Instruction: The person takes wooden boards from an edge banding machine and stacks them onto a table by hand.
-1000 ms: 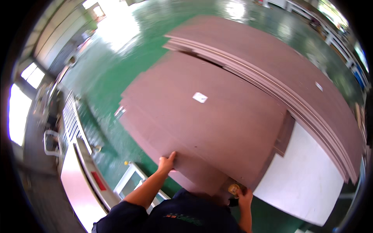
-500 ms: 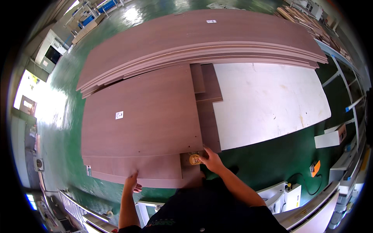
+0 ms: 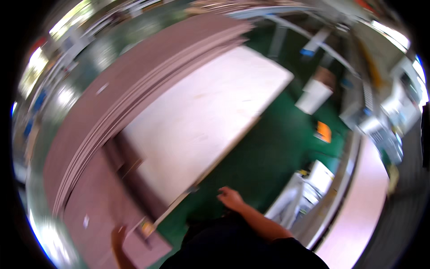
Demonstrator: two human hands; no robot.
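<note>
My left hand [image 3: 118, 236] is over the brown panels [image 3: 96, 201] at the lower left, blurred, so I cannot tell whether its fingers are closed. Just right of it, a round yellow roll, which looks like tape [image 3: 147, 227], lies on a panel near the stack's edge. My right hand [image 3: 230, 198] hangs in the air above the green floor, touching no panel. Its fingers are slightly bent and apart, with nothing seen in them. A large white board [image 3: 201, 112] stretches beyond both hands, partly covered at its left end by brown panels.
A long stack of brown panels [image 3: 148, 62] runs along the far side. On the green floor [image 3: 264, 148] at right are an orange object [image 3: 323, 132] and a white box [image 3: 313, 96]. White equipment [image 3: 286, 197] and a long pale surface [image 3: 358, 201] stand at the lower right.
The view has swung to the right and blurred. My right hand has left the yellow roll and panel edge and is now over the floor. My left hand is now beside the roll.
</note>
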